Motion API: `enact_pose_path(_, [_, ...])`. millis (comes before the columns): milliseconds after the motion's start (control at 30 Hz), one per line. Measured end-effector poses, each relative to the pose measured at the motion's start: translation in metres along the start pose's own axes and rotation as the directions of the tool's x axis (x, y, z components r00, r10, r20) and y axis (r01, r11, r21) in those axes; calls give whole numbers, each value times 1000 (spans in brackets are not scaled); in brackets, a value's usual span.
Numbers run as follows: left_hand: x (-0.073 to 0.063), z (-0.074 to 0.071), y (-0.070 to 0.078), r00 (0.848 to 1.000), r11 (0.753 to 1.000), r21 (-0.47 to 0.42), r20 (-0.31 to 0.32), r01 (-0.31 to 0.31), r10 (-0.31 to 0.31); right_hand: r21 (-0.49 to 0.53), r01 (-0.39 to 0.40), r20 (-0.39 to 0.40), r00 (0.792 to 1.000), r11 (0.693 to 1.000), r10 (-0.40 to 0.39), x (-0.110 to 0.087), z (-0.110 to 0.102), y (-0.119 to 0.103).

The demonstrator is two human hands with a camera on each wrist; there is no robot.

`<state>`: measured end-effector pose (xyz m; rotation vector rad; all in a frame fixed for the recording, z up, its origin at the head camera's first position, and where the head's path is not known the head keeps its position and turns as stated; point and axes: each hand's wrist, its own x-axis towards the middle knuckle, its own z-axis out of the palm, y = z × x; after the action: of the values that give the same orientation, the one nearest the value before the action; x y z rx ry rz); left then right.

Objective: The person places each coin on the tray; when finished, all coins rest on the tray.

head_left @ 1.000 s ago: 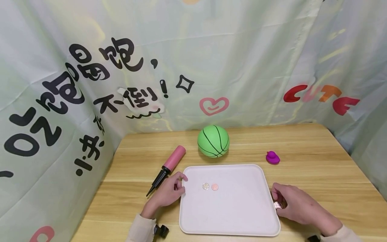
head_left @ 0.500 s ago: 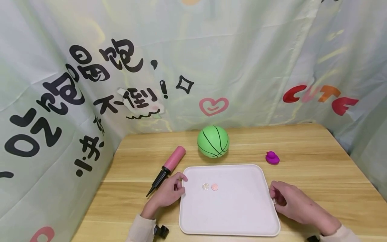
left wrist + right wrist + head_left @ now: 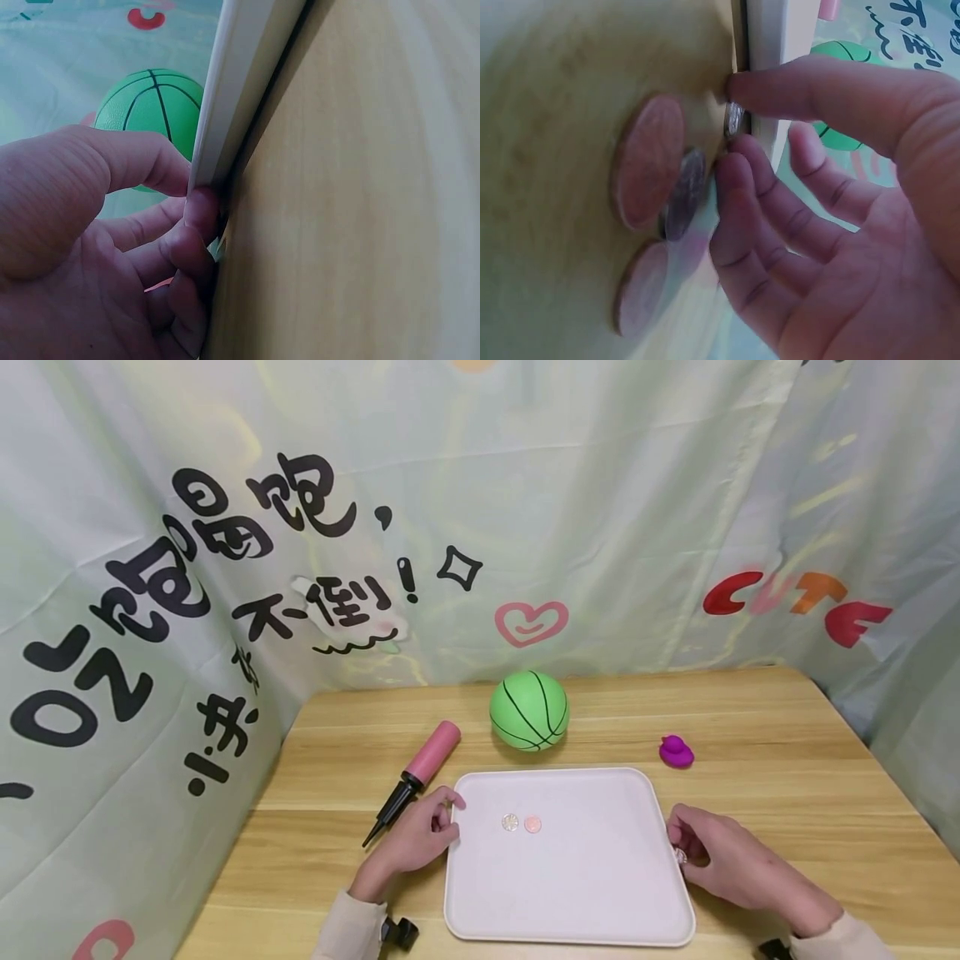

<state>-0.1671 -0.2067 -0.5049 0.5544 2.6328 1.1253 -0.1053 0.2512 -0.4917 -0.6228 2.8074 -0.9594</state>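
A white rectangular tray (image 3: 577,885) lies on the wooden table, with a silvery coin (image 3: 510,822) and a coppery coin (image 3: 532,824) side by side on it. My left hand (image 3: 420,837) grips the tray's left rim, its thumb and curled fingers meeting there in the left wrist view. Beside the right rim, my right hand (image 3: 727,862) pinches a small silvery coin (image 3: 734,118) between thumb and fingers. Under that hand, in the right wrist view, lie a large coppery coin (image 3: 651,161), a silvery coin (image 3: 685,195) and another coppery coin (image 3: 641,289).
Behind the tray sits a green ball (image 3: 529,711) with black lines. A pink and black hand pump (image 3: 412,781) lies at the left, close to my left hand. At the back right is a purple rubber duck (image 3: 677,752). Printed cloth (image 3: 600,527) hangs around the table.
My right hand has shifted slightly away from me and to the left, with the coin at its fingertips moving along the tray's right rim. My left hand and the tray have stayed still.
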Motion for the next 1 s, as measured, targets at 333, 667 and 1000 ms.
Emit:
enact_pose_path(333, [-1,0,-2,1000,1000,-11,-7,-16,16,27,6,60,998,1000,-8,2,-4,3])
enact_pose_path(667, [-1,-1,-3,999,999,-4,-7,-33,33,15,7,85,996,1000,-9,2,-5,4])
enact_pose_path(1000, [0,1,-2,1000,1000,3,1,0,0,10,-33,99,995,999,32,5,-8,1])
